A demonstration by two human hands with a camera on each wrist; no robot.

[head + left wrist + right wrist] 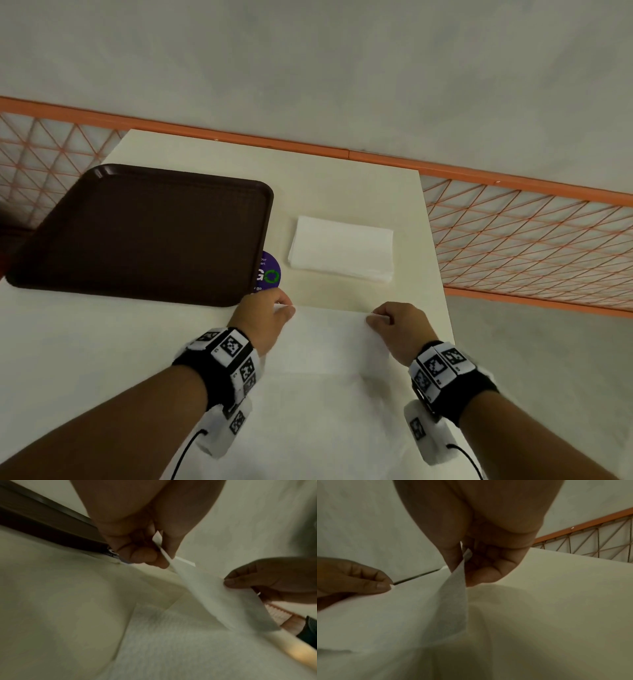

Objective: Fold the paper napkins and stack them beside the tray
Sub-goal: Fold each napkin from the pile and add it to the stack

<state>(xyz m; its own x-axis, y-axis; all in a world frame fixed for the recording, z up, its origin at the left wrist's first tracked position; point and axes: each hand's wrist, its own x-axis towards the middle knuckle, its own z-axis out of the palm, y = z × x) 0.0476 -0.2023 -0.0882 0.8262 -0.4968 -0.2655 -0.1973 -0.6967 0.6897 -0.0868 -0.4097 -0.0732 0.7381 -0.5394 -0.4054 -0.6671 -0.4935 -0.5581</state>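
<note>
A white paper napkin (330,346) lies spread at the near middle of the cream table (342,185). My left hand (286,308) pinches its far left corner between thumb and fingers, and my right hand (375,317) pinches its far right corner. Both corners are lifted off the table, as the left wrist view of the napkin (205,588) and the right wrist view of it (453,601) show. A stack of folded white napkins (342,248) rests just right of the dark brown tray (144,233).
A round purple sticker (269,272) peeks out from under the tray's right edge. The table's right edge (435,240) drops beside an orange lattice railing (531,233). The tray holds nothing.
</note>
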